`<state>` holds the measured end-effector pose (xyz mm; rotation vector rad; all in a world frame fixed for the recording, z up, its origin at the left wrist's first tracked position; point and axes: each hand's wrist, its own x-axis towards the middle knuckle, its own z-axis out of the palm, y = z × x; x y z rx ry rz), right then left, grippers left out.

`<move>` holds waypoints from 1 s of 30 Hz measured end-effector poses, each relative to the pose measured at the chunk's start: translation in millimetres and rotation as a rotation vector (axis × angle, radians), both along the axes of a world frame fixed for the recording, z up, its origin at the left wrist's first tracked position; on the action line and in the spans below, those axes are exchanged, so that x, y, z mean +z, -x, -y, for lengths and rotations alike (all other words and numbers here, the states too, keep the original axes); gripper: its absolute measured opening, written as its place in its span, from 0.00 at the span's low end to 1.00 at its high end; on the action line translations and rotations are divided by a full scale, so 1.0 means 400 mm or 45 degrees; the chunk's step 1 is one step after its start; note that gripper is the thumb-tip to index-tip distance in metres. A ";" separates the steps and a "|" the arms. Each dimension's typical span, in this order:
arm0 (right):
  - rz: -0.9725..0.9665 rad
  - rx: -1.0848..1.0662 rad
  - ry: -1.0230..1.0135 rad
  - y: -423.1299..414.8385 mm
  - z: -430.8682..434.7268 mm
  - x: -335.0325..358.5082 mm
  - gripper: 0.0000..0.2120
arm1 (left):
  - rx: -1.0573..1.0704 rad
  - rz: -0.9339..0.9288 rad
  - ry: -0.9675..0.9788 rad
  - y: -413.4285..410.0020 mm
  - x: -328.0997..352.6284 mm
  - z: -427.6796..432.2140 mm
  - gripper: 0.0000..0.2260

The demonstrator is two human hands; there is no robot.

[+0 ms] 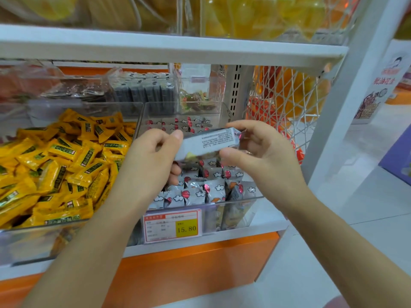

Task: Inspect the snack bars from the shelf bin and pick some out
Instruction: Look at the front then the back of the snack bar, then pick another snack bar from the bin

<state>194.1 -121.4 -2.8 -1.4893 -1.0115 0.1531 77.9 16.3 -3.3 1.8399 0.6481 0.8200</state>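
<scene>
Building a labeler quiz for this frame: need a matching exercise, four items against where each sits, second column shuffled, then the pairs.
Column one:
1 grey snack bar
2 yellow packets
3 price tag
4 white mesh basket

Column two:
A on the front of the clear bin
B to the right of the clear bin
C held between left hand and right hand
D piled to the left of the clear bin

Pairs: 1-C; 2-D; 3-A; 4-B

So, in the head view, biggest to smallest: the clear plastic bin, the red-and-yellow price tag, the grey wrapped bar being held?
Largest: clear plastic bin.
Then grey wrapped bar and red-and-yellow price tag, which look alike; the bar's ends are covered, so no ranking.
</scene>
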 end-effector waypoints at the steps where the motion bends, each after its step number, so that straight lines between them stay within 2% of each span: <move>1: 0.007 -0.048 -0.004 -0.004 0.001 0.002 0.15 | -0.020 -0.019 0.012 -0.002 -0.001 0.001 0.12; 3: 0.004 -0.180 -0.034 -0.018 0.002 0.004 0.12 | -0.020 -0.028 -0.030 -0.009 0.002 0.004 0.10; 5: 0.009 -0.318 -0.064 -0.038 -0.002 0.008 0.10 | 0.042 -0.082 -0.271 -0.030 0.003 -0.010 0.09; 7: -0.003 -0.416 -0.064 -0.062 -0.009 0.010 0.10 | 0.114 -0.288 -0.618 -0.068 0.002 -0.042 0.13; 9: -0.040 -0.456 -0.055 -0.084 -0.020 0.013 0.10 | 0.103 -0.610 -0.813 -0.124 -0.001 -0.079 0.14; 12: -0.065 -0.486 -0.013 -0.111 -0.050 0.025 0.10 | 0.018 -0.995 -0.870 -0.204 -0.003 -0.123 0.22; 17: 0.084 -0.459 0.131 -0.152 -0.134 0.073 0.08 | -0.144 -1.292 -0.930 -0.251 -0.013 -0.178 0.32; 21: 0.195 -0.370 0.265 -0.181 -0.231 0.113 0.10 | -0.165 -1.353 -0.935 -0.224 -0.010 -0.167 0.32; 25: 0.593 -0.345 0.487 -0.195 -0.317 0.123 0.09 | -0.202 -1.353 -0.920 -0.192 -0.007 -0.143 0.32; 30: 0.857 -0.203 0.776 -0.196 -0.386 0.110 0.11 | -0.229 -1.329 -0.902 -0.166 0.005 -0.120 0.30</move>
